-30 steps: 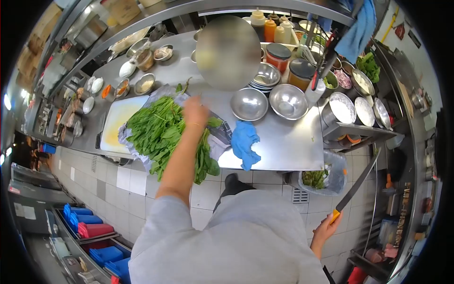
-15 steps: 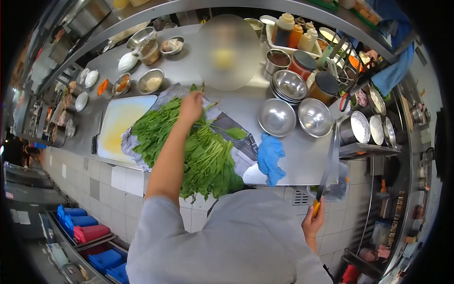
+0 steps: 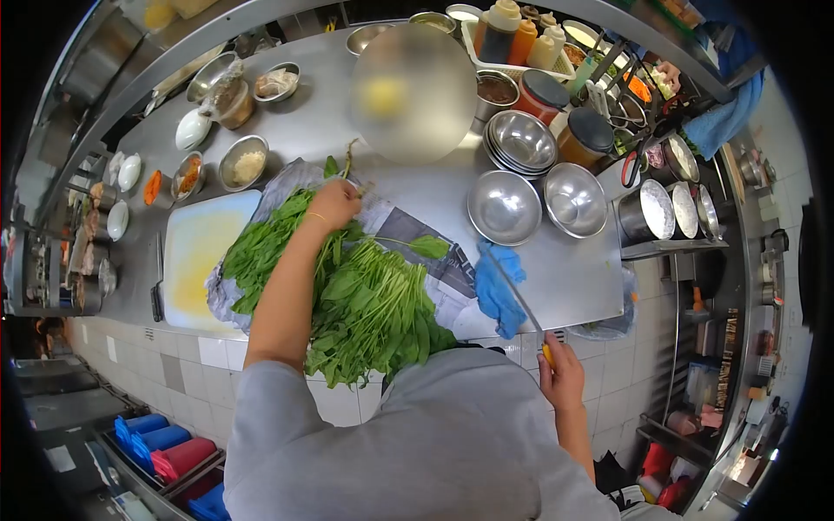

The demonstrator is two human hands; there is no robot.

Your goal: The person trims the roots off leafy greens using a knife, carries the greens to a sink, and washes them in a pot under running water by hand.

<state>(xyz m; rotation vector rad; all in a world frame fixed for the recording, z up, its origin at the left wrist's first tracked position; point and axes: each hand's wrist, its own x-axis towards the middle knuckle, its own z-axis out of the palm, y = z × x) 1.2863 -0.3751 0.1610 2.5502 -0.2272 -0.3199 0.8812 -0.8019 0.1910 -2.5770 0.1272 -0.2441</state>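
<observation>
A large pile of leafy greens (image 3: 373, 304) lies over newspaper (image 3: 430, 247) and cloth-like sheets at the counter's front edge. My left hand (image 3: 334, 204) is closed around stems at the top of the pile, and a stalk sticks up past the fingers. My right hand (image 3: 563, 375) grips the yellow handle of a long knife (image 3: 525, 306). Its blade points up and left, across a crumpled blue cloth (image 3: 497, 291). A second knife (image 3: 157, 291) with a black handle rests left of the stained white cutting board (image 3: 204, 260).
Steel bowls (image 3: 505, 208) stand right of the newspaper, some stacked. Behind them are sauce bottles (image 3: 521, 43) in a basket and lidded jars (image 3: 543, 95). Small bowls of chopped food (image 3: 244, 163) sit at the back left. A round blur covers part of the back counter.
My right hand has brought the knife up and left, from beyond the counter's right end to over the blue cloth. The view has shifted a little; my left hand stays at the greens.
</observation>
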